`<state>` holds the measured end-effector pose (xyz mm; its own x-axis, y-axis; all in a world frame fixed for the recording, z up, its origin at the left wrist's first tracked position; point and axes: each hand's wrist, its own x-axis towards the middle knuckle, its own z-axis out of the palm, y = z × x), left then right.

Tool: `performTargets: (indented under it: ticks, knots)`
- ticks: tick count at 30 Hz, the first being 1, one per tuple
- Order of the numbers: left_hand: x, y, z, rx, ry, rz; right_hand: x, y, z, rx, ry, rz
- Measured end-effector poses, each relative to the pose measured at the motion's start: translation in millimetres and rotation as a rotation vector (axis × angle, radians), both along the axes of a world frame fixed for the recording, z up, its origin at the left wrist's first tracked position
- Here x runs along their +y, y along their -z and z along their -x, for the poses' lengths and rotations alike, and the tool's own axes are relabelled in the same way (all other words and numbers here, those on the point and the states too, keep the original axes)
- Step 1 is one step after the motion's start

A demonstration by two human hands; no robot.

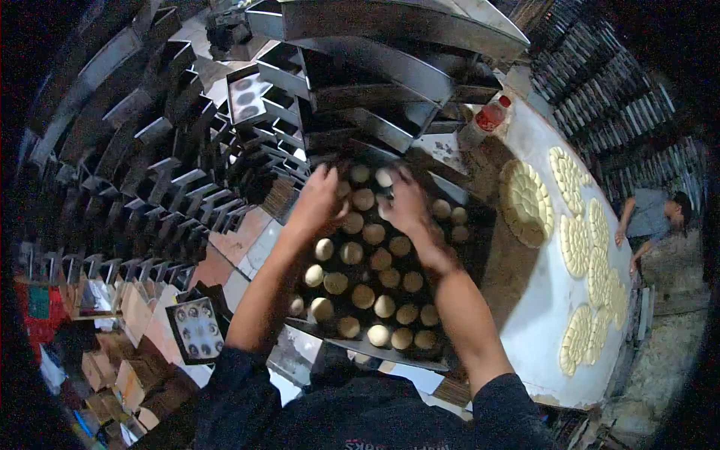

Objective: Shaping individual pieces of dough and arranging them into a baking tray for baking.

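Note:
A dark metal tray [364, 341] holds several round, pale dough balls [350, 253] in loose rows. My left hand [322, 196] is over the tray's far left part, its fingers curled down among the balls; what they hold, if anything, is hidden. My right hand [403, 199] is over the far middle, blurred by motion, with its fingertips beside a pale dough ball [385, 177]. I cannot tell whether it grips that ball.
Stacked metal trays [352, 30] surround the far and left sides. A white table [525, 360] bears scored dough slabs [576, 244] and a red-capped bottle [491, 112]. A person [652, 217] leans at its right edge. Boxes [131, 382] lie lower left.

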<state>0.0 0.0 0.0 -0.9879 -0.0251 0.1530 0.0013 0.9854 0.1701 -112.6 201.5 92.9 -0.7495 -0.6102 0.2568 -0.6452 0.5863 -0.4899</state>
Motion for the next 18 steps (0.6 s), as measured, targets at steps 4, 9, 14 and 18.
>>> performTargets:
  ticks: [4, 9, 14, 18]
  knots:
    - [-91, -132, -90, 0.354, -0.211, -0.516, 8, 1, -77, 0.097, -0.123, 0.324]
    - [-146, -240, -14, 0.454, -0.334, -1.567, 216, 31, -133, 0.506, 0.38, 0.194]
    - [-157, -311, 64, 0.427, -0.389, -1.814, 397, -41, -190, 0.396, 0.86, 0.433]
    - [-190, -300, 69, 0.444, -0.324, -1.754, 482, -39, -256, 0.465, 1.138, 0.581]
